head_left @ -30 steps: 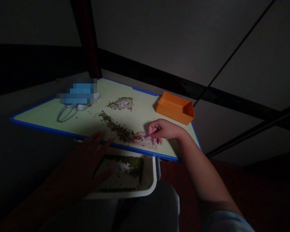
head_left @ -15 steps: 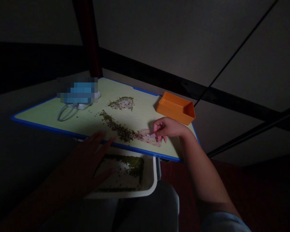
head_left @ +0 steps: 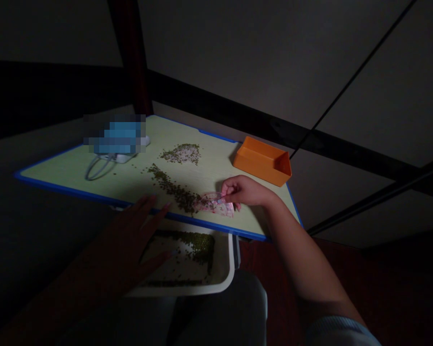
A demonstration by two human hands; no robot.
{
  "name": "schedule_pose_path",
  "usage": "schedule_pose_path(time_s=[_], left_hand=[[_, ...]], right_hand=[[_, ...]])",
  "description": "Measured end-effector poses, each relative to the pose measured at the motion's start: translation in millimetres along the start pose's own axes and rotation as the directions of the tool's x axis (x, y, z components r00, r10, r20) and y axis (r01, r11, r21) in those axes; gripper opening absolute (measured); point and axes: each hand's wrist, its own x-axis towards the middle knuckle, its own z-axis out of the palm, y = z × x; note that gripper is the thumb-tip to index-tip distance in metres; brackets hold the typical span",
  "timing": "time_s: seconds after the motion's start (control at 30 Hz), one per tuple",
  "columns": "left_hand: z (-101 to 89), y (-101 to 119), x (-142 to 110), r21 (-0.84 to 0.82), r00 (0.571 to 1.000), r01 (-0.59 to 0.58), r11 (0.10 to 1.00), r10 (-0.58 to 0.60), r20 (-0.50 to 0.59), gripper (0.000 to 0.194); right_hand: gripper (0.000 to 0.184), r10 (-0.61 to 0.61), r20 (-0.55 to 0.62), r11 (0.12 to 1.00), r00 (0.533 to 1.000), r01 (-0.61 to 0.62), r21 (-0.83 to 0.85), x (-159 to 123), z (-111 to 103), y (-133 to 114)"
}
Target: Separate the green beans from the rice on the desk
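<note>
My right hand (head_left: 242, 190) pinches a clear pinkish protractor (head_left: 224, 208) that lies nearly flat on the pale board (head_left: 216, 168) close to its front edge. The protractor's left part reaches over the right end of a band of small dark green beans (head_left: 180, 196). My left hand (head_left: 135, 233), in shadow, has its fingers spread at the board's blue front edge and holds nothing. Below that edge, partly behind the left hand, is a white tray (head_left: 231, 269) with green beans gathered mostly in its far right corner.
Farther back on the board lies a second, mixed pile of beans and pale bits (head_left: 183, 153). An orange open box (head_left: 260, 166) stands at the right rear. A blurred blue object with a white base and a loop of cord (head_left: 90, 175) sits at the left.
My right hand has slid a little to the left with the protractor, which now overlaps more of the beans. The left hand stays in place.
</note>
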Motion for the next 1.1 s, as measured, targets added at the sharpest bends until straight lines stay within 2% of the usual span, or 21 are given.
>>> schedule_pose_path(time_s=[0.27,0.47,0.77,1.1], left_hand=[[-1.0,-0.6,0.8,0.007,1.0,-0.017,1.0,0.017,-0.014,0.086],[0.2,-1.5,1.5,0.021,0.999,-0.014,1.0,0.015,-0.033,0.083],[-5.4,0.5,0.0,-0.032,1.0,0.006,0.999,-0.005,0.031,0.082],[0.6,-2.1,-0.6,-0.059,1.0,0.006,0.998,-0.006,-0.003,0.081]], right_hand=[[0.011,-0.004,-0.018,1.0,1.0,0.004,0.018,-7.1,-6.3,-3.7],[0.01,0.009,0.035,1.0,0.999,-0.01,0.02,-7.4,-5.5,-3.6],[0.012,0.012,0.064,0.999,0.998,-0.015,0.045,-6.2,-2.8,-5.1],[0.013,0.003,0.127,1.0,0.992,-0.003,0.0,-8.2,-1.4,-9.8]])
